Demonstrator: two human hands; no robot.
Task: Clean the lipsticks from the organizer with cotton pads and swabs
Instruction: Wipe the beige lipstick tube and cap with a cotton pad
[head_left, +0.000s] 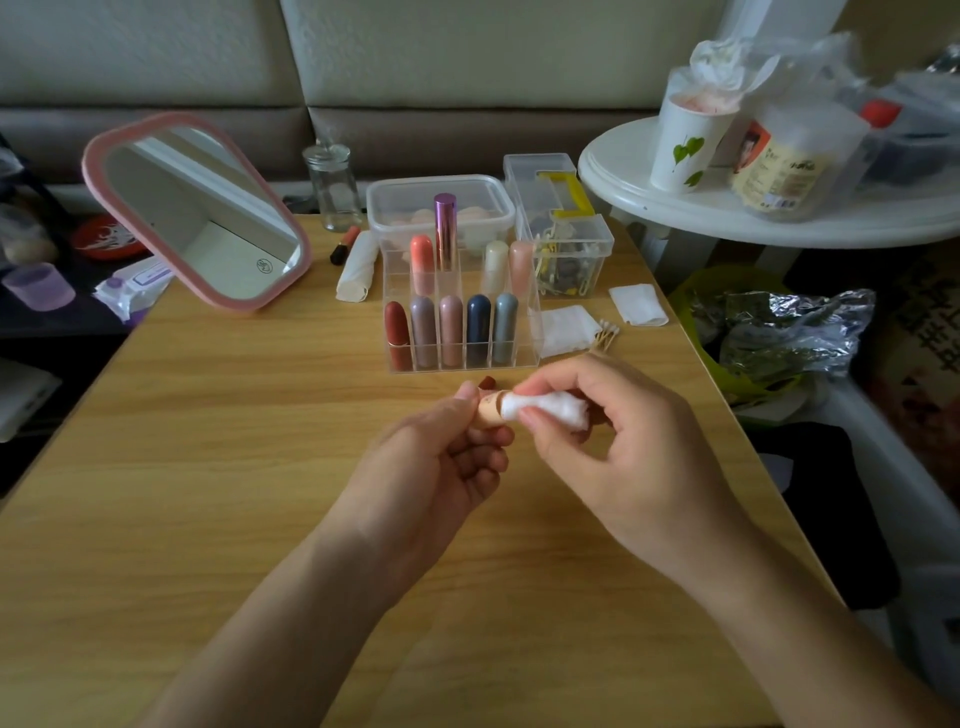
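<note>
Peach lipstick tube (488, 411) held with a cotton pad (551, 408), above the tabletop (208, 467), just near of the organizer (460, 332).

Left hand (441, 452): fingers curled round the tube's lower end, gripping it. Right hand (602, 447): fingers (540, 387) pinching the bunched white pad against the tube's right end. Clear organizer, far centre: 9 lipsticks upright, 5 in the near row, 4 in the far row, including 1 tall purple metallic tube (445, 231). Right of the organizer: 2 flat cotton pads (567, 330) and cotton swabs (607, 333) lying on the tabletop. Far left: 1 pink-framed mirror (197, 213), tilted back.
</note>
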